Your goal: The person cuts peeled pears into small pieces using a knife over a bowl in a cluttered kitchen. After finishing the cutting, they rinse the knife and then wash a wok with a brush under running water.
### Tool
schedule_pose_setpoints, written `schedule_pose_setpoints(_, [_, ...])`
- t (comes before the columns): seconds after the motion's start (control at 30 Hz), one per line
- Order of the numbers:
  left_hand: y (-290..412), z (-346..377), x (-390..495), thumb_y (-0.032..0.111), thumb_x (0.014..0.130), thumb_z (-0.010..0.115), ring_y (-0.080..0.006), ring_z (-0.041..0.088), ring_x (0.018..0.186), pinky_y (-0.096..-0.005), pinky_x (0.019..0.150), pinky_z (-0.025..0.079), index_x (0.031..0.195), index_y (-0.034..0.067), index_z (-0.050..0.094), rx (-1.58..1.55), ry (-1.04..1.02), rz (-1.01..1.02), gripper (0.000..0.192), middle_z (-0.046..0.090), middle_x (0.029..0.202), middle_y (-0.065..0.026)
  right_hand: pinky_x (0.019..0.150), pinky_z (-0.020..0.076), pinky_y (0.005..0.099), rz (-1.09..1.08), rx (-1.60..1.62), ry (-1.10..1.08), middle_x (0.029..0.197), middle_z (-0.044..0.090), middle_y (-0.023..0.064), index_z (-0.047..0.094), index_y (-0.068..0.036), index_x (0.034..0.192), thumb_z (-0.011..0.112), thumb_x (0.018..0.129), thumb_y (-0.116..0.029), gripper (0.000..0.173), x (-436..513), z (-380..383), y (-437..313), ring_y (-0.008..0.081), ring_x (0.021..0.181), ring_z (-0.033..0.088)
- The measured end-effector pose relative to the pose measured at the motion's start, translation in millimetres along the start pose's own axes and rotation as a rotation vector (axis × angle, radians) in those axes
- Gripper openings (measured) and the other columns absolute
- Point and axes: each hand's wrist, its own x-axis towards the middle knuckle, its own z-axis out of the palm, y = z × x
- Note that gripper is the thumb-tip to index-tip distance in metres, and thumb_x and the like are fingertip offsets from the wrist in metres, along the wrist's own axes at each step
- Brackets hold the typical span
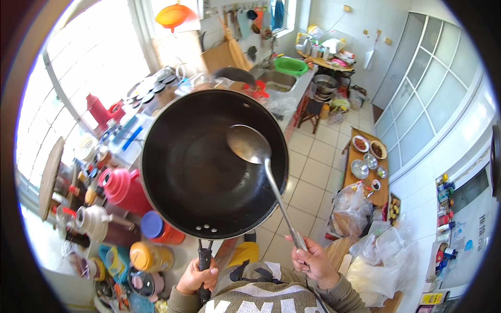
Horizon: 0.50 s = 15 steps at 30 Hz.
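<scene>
My left hand [198, 276] is closed around the black handle of a large dark wok [195, 172], which is held up with its inside facing the camera. The wok looks empty apart from sheen and wear marks. In my right hand [311, 260] is the handle of a long steel ladle [249, 144], its bowl in front of the right half of the wok. Whether the ladle touches the wok, I cannot tell.
At left, a crowded counter holds a red thermos [125, 189], an orange-lidded jar [150, 256] and several bottles. Beyond the wok are a sink [278, 80] and a green basin [290, 66]. A wooden board [354, 172] with dishes and plastic bags [381, 262] lie at right.
</scene>
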Motion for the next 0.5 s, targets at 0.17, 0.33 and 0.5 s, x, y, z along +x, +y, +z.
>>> schedule_pose_setpoints(0.17, [75.6,-0.3,157.7,0.006,0.091,0.065,-0.009,0.041,0.045,-0.0269,0.045,0.039,0.086,0.006,0.045,0.084,-0.225,-0.273,0.021,0.042,0.058,0.0011,0.049,0.0326,0.0208,-0.024,0.006,0.375,0.074,0.044,-0.0006,0.048,-0.004,0.141,0.051,0.104,-0.015,0.039,56.9,-45.8,-54.4,0.0065,0.055,0.039])
schedule_pose_setpoints(0.33, [120.5,15.6,308.1,0.006,0.093,0.06,-0.0077,0.043,0.05,-0.0268,0.048,0.04,0.095,0.007,0.046,0.088,-0.426,-0.458,0.014,0.042,0.062,0.0028,0.047,0.0351,0.0255,-0.071,0.145,0.558,0.075,0.045,0.0017,0.05,0.0,0.139,0.049,0.104,-0.016,0.039,108.6,-93.1,-92.5,0.0101,0.052,0.042])
schedule_pose_setpoints(0.5, [129.8,58.7,452.6,0.007,0.096,0.057,-0.0053,0.041,0.049,-0.0243,0.047,0.039,0.097,0.008,0.045,-0.034,-0.522,-0.575,0.012,0.04,0.064,0.0053,0.048,0.0357,0.0273,-0.117,0.25,0.61,0.075,0.046,0.0027,0.05,0.0,0.138,0.046,0.104,-0.018,0.039,160.6,-161.4,-145.2,0.0114,0.053,0.042])
